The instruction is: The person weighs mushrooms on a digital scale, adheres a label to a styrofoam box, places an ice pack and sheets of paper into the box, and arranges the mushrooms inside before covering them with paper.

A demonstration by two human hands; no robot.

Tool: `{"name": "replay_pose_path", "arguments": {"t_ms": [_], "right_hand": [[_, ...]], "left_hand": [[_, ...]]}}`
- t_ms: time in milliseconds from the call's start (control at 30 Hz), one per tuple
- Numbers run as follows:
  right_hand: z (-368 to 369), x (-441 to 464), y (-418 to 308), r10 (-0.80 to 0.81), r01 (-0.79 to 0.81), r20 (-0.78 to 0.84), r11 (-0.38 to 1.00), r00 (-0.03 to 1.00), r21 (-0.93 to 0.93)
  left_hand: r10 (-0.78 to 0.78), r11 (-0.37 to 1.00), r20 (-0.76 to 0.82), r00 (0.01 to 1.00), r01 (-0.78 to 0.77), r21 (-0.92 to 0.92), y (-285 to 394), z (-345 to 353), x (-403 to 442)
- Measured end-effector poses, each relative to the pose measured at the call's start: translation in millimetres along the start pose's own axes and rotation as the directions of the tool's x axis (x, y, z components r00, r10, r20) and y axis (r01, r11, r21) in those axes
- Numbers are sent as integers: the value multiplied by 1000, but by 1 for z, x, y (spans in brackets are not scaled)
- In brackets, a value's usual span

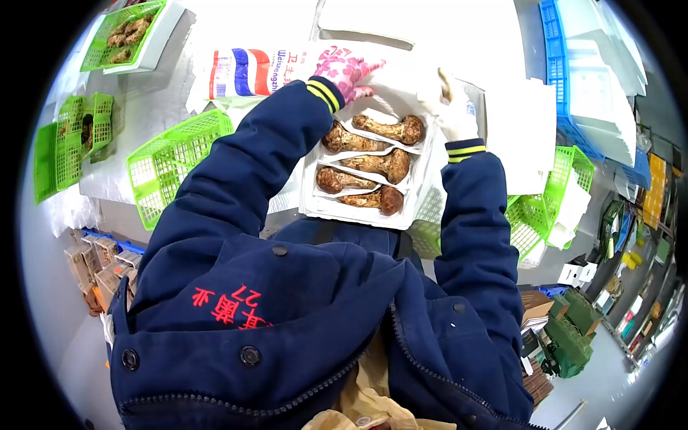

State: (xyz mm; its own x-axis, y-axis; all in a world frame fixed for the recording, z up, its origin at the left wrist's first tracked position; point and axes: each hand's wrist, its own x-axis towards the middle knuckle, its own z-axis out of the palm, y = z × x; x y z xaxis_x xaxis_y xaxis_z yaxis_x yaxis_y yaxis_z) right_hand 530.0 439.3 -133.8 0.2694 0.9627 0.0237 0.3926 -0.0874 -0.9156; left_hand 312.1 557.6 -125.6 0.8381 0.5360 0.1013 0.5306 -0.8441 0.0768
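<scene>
In the head view, a white tray (312, 204) holds several brown-capped, thick-stemmed mushrooms (390, 166), laid crosswise with strips of white paper between them. My left hand (347, 74), in a pink flowered glove, is over the tray's far left corner, its fingers apart and nothing seen in them. Near the far right corner is my right hand (451, 113) in a white glove. Its fingers look spread; a brownish, finger-shaped part stands up there, seemingly a stained glove finger. White paper lies in the far end of the tray between both hands.
A printed plastic packet (251, 73) lies left of my left hand. Green baskets stand at left (175, 165) and right (548, 204); another green basket (107, 43) at far left holds mushrooms. A blue crate (557, 72) with white sheets is at right.
</scene>
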Motion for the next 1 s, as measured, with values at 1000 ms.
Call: {"name": "replay_pose_path", "arguments": {"t_ms": [1000], "right_hand": [[-360, -23, 70, 131, -636, -622, 167, 772, -753]], "left_hand": [[-21, 996, 122, 992, 32, -87, 181, -45, 69]]}}
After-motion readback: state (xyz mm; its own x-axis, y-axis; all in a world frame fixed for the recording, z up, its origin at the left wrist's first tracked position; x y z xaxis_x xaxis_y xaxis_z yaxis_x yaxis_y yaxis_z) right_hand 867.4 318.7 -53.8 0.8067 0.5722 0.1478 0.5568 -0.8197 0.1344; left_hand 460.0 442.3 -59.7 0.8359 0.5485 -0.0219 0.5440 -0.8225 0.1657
